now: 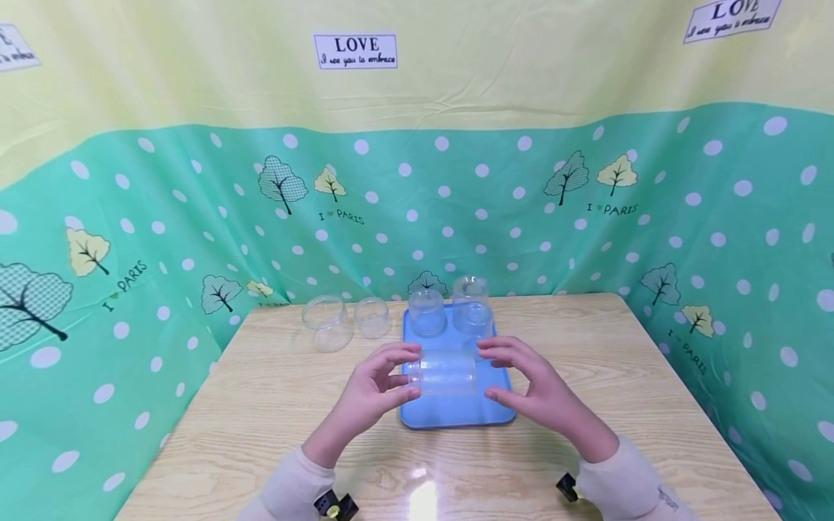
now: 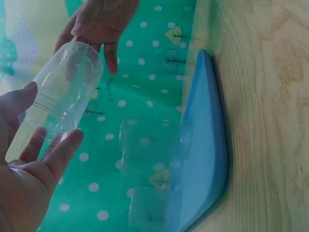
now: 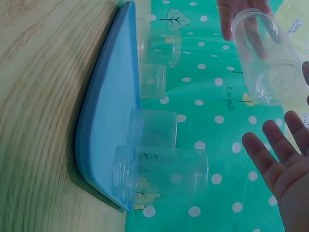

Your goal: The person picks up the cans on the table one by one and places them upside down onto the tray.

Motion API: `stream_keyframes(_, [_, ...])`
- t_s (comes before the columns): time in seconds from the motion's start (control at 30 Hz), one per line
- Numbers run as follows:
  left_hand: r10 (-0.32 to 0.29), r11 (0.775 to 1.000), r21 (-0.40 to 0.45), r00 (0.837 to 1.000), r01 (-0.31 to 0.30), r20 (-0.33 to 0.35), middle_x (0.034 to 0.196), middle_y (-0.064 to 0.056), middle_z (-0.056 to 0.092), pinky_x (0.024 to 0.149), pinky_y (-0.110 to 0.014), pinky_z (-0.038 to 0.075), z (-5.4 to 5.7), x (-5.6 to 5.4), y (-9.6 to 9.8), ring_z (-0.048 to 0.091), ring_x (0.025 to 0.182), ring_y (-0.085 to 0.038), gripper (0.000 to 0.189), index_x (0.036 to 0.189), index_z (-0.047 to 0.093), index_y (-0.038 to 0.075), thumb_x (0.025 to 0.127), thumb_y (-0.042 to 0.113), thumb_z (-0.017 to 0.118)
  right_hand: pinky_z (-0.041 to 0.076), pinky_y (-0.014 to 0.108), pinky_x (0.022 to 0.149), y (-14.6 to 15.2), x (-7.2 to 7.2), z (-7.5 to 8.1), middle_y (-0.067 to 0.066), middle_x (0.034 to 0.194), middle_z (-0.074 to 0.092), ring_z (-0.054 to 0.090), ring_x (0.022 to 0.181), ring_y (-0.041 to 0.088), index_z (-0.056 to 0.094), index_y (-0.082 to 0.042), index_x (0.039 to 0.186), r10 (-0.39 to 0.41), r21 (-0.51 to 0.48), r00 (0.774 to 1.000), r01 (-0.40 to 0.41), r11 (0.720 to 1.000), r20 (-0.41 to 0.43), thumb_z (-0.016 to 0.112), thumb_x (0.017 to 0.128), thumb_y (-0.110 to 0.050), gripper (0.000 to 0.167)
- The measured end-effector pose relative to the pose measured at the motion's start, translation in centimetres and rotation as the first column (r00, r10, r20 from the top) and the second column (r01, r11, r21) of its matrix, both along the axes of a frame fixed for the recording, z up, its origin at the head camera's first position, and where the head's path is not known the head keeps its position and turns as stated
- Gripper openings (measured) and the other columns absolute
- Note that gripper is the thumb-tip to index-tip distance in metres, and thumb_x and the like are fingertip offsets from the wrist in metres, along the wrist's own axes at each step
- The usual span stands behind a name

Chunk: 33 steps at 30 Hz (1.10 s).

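Clear jar | outline faint over blue tray | rear jars overlap

Head view: bright, even; white glare on the bench, nearer than the blue tray. Clear jar over the tray: pale highlights, faint outline. Wrist views: dimmer, softer; shadow along the tray's edge.

- Head view: high, farthest back; faces forward and down over table, tray, cloth.
- Left wrist: low, close behind left hand; sideways, table at frame right.
- Right wrist: low, close behind right hand; sideways, table at frame left.
- Wrist views share jar, tray, cloth.
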<state>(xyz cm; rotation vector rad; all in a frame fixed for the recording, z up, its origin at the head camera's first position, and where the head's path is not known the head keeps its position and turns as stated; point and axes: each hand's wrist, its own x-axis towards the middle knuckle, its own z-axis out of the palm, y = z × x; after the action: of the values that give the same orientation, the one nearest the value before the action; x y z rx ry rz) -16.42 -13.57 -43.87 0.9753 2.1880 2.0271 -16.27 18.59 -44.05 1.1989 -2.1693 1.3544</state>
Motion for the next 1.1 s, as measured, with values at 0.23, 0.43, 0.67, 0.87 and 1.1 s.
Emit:
stream_keyframes(0.23, [-0.019,0.999,0.029,1.000,0.019,0.017,0.145,-0.014,0.053,0.099,-0.050,0.057,-0.2,0.4,0.5,0.056,0.133,-0.022,0.049,0.129,0.060,-0.006,0.086,0.002,0.081,0.053,0.030,0.105,-0.6,0.4,-0.2,0.009,0.148,0.052,0.055,0.132,0.019,0.058,-0.017,0.141,-0.018,0.010,0.999,0.018,1.000,0.044,0.083,0.086,-0.008,0.061])
stream_keyframes(0.43, [-0.035,0.998,0.048,0.999,0.035,0.002,0.145,-0.017,0.052,0.098,-0.057,0.055,-0.6,0.5,0.9,0.056,0.132,-0.026,0.050,0.129,0.057,-0.013,0.087,0.001,0.080,0.052,0.029,0.106,-1.2,0.7,-0.5,0.010,0.149,0.051,0.052,0.136,0.019,0.059,-0.017,0.141,-0.012,-0.011,0.997,0.013,1.000,0.077,0.083,0.086,-0.009,0.060])
stream_keyframes(0.67, [-0.016,0.998,0.053,1.000,0.015,0.020,0.145,-0.014,0.053,0.099,-0.052,0.056,-0.4,0.7,1.0,0.055,0.134,-0.026,0.048,0.129,0.061,-0.005,0.086,0.003,0.081,0.054,0.030,0.105,-1.7,0.6,-0.9,0.020,0.148,0.048,0.050,0.138,0.020,0.057,-0.008,0.140,0.082,-0.108,0.994,-0.075,0.991,0.070,0.080,0.084,0.005,0.062])
stream_keyframes(0.87, [-0.003,0.999,0.047,0.999,0.002,0.034,0.145,-0.011,0.054,0.100,-0.047,0.057,-0.2,0.8,0.9,0.056,0.133,-0.020,0.046,0.129,0.063,0.000,0.086,0.004,0.081,0.052,0.028,0.106,-1.9,0.6,-0.7,0.025,0.147,0.047,0.049,0.139,0.023,0.057,-0.004,0.139,0.115,-0.154,0.993,-0.113,0.982,0.007,0.080,0.079,0.014,0.066])
stream_keyframes(1.1, [0.008,0.999,0.032,0.999,-0.010,0.037,0.146,-0.010,0.054,0.100,-0.046,0.057,-0.1,0.8,0.8,0.056,0.133,-0.021,0.046,0.129,0.063,0.001,0.087,0.003,0.081,0.051,0.027,0.107,-2.0,0.6,-0.7,0.027,0.147,0.046,0.049,0.139,0.023,0.057,-0.003,0.139,0.125,-0.166,0.992,-0.121,0.979,0.014,0.080,0.078,0.016,0.068])
